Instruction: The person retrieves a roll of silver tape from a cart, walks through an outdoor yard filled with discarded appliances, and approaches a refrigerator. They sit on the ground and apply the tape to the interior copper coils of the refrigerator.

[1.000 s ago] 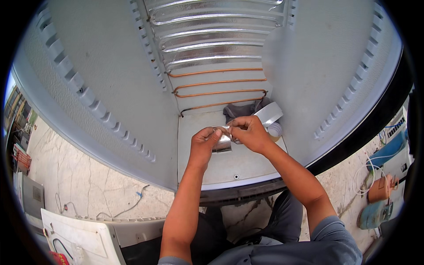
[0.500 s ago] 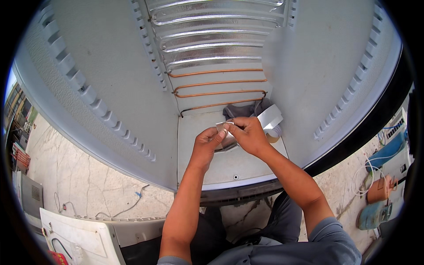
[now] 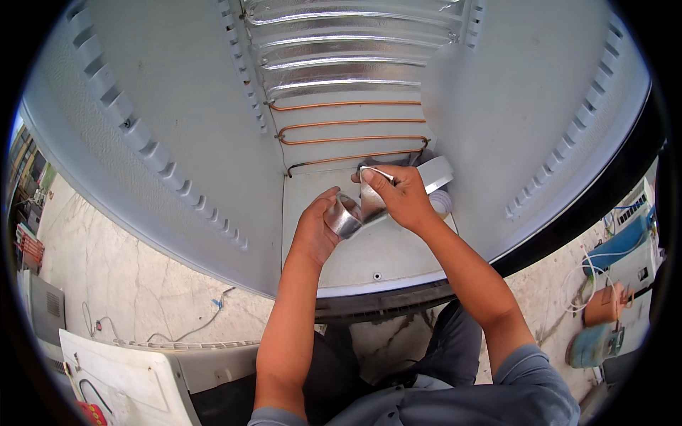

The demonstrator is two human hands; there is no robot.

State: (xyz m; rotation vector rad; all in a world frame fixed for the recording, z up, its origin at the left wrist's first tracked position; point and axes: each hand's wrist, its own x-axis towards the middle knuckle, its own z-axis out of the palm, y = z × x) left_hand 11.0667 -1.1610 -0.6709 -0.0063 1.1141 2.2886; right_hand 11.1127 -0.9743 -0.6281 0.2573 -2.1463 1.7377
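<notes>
My left hand (image 3: 316,228) is wrapped round a roll of silver foil tape (image 3: 344,220), its hollow core facing up and to the right. Between the thumb and fingers of my right hand (image 3: 406,200) is the free end of the tape (image 3: 372,200), which hangs down to the roll. Both hands are inside an open fridge cabinet, above its white floor (image 3: 327,266). On the back wall, bare copper tubing (image 3: 355,122) runs in loops below rows covered with silver foil (image 3: 341,65). A pale, shiny strip (image 3: 435,172) extends behind my right hand.
A grey cloth (image 3: 403,159) and a whitish round object (image 3: 441,204) lie at the cabinet's back right. Ribbed side walls (image 3: 160,156) flank my arms. Outside stand a white panel (image 3: 121,376) at lower left and blue and orange cylinders (image 3: 604,307) at right.
My hands have moved apart, the left slightly left and the right slightly up. A length of tape now stretches between the right hand and the roll, whose round shape shows.
</notes>
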